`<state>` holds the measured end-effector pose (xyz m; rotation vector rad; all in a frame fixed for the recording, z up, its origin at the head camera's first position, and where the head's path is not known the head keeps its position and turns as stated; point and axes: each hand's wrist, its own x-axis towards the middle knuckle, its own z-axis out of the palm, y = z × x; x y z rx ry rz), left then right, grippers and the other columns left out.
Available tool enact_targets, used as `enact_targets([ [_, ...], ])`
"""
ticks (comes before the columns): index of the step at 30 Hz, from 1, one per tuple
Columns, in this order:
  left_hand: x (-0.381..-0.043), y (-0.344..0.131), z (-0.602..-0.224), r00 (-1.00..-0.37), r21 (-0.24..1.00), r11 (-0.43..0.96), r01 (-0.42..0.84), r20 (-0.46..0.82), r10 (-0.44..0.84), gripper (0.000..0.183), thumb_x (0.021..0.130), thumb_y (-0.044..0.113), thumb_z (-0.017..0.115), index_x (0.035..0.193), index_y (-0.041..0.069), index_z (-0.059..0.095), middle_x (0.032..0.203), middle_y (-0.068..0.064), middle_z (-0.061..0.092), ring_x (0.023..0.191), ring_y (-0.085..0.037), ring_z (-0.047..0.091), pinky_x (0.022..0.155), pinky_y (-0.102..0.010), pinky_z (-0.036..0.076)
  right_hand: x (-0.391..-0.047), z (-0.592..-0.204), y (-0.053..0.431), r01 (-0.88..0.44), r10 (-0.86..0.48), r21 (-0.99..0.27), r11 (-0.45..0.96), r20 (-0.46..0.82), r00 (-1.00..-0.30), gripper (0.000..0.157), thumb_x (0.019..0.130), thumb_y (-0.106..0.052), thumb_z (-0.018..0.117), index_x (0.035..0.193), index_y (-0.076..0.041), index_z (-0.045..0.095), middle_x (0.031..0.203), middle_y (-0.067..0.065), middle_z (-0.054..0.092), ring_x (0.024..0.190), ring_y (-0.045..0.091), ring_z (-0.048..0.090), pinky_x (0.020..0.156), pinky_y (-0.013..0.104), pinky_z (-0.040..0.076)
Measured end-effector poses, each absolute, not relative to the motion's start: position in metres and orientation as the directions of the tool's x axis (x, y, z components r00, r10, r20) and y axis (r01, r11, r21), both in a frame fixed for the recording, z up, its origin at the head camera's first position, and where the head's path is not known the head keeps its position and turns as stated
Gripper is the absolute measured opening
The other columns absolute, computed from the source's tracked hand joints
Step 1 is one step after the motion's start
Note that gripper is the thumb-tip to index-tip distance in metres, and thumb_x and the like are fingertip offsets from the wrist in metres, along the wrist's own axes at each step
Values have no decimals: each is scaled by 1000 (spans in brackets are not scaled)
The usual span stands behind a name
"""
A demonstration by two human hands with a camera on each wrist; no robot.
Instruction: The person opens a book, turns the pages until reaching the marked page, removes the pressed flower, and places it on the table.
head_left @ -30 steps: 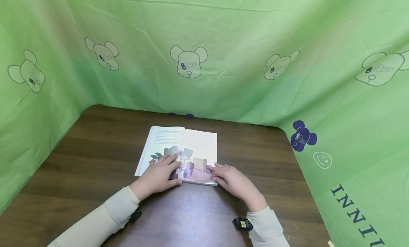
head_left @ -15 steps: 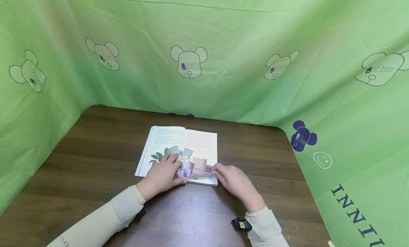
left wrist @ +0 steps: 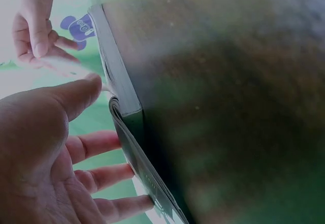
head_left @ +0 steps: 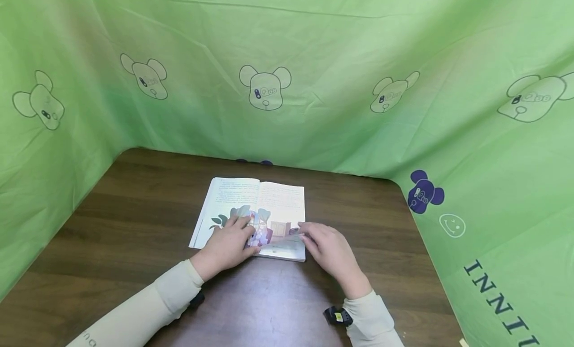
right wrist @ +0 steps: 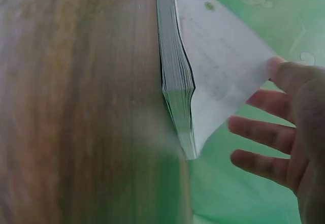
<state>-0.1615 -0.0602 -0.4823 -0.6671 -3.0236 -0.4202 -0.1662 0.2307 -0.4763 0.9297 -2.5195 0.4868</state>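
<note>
An open book [head_left: 237, 190] lies on the table, with printed text above and a coloured drawing of leaves and furniture across both lower pages. My left hand [head_left: 227, 245] rests on the left page beside the spine, fingers spread, with the thumb at the lower edge. At the right side, my right hand [head_left: 329, 250] pinches a page between thumb and finger, its corner raised off the pages below. In the right wrist view this page [right wrist: 223, 66] slants up from the thick block of pages, the thumb on its underside and the other fingers apart.
The brown wooden table [head_left: 148, 202] surrounds the book. A green curtain [head_left: 323, 137] with bear-head prints hangs behind and on both sides. A black wrist device [head_left: 338, 316] sits at the right sleeve.
My right hand has taken hold of the right page's lower corner and lifted it. My left hand has slid slightly right towards the spine and stays resting on the book.
</note>
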Motion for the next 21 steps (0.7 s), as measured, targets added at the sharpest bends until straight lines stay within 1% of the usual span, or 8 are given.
enact_targets([
  [5, -163, -61, -483, -915, 284, 871, 400, 66, 398, 38, 96, 45, 69, 121, 17, 71, 149, -9, 55, 138, -39, 48, 90, -80, 42, -167, -477, 235, -642, -455, -246, 726, 527, -717, 24, 94, -21, 75, 116, -12, 71, 126, 4, 72, 115, 22, 70, 97, 42, 55],
  [8, -164, -62, -484, -925, 303, 876, 375, 66, 373, 36, 97, 42, 66, 125, 18, 70, 149, -7, 56, 140, -35, 48, 94, -84, 36, -168, -477, 235, -627, -467, -264, 733, 475, -746, 25, 93, -23, 76, 116, -13, 71, 127, 4, 72, 117, 22, 69, 99, 43, 54],
  [11, -164, -63, -485, -935, 334, 875, 351, 74, 347, 40, 97, 40, 64, 129, 16, 68, 149, -7, 55, 141, -33, 47, 98, -84, 33, -168, -479, 235, -627, -522, -275, 728, 371, -768, 28, 93, -24, 76, 118, -12, 72, 131, 5, 70, 123, 24, 66, 104, 45, 51],
  [12, -165, -63, -486, -938, 349, 872, 343, 75, 339, 42, 97, 40, 64, 130, 16, 68, 150, -7, 55, 142, -32, 46, 99, -83, 33, -168, -480, 235, -629, -544, -279, 725, 327, -772, 29, 94, -25, 76, 119, -12, 72, 134, 6, 69, 126, 25, 64, 106, 45, 49],
  [15, -165, -64, -485, -941, 395, 855, 336, 106, 321, 42, 96, 42, 67, 126, 13, 68, 146, -7, 58, 139, -31, 49, 98, -77, 40, -166, -483, 236, -638, -605, -309, 705, 207, -769, 34, 95, -28, 74, 124, -12, 71, 144, 8, 62, 136, 28, 56, 112, 51, 43],
  [17, -165, -64, -484, -941, 423, 841, 337, 137, 308, 46, 94, 43, 70, 127, 11, 66, 140, -8, 61, 132, -30, 55, 94, -69, 47, -165, -485, 236, -644, -635, -330, 690, 150, -758, 38, 95, -30, 74, 128, -12, 70, 149, 10, 58, 140, 31, 52, 115, 55, 38],
  [19, -166, -64, -483, -939, 441, 829, 343, 177, 294, 55, 93, 42, 73, 134, 8, 60, 138, -11, 61, 128, -31, 57, 93, -61, 52, -164, -486, 237, -643, -652, -356, 678, 112, -749, 41, 95, -31, 74, 131, -11, 69, 151, 11, 55, 143, 33, 48, 117, 59, 33],
  [21, -166, -65, -483, -936, 447, 825, 346, 220, 273, 71, 92, 40, 76, 147, 5, 48, 143, -17, 55, 130, -34, 55, 97, -58, 51, -164, -486, 237, -637, -657, -366, 678, 87, -749, 45, 94, -33, 74, 133, -11, 68, 152, 11, 54, 144, 34, 46, 118, 62, 30],
])
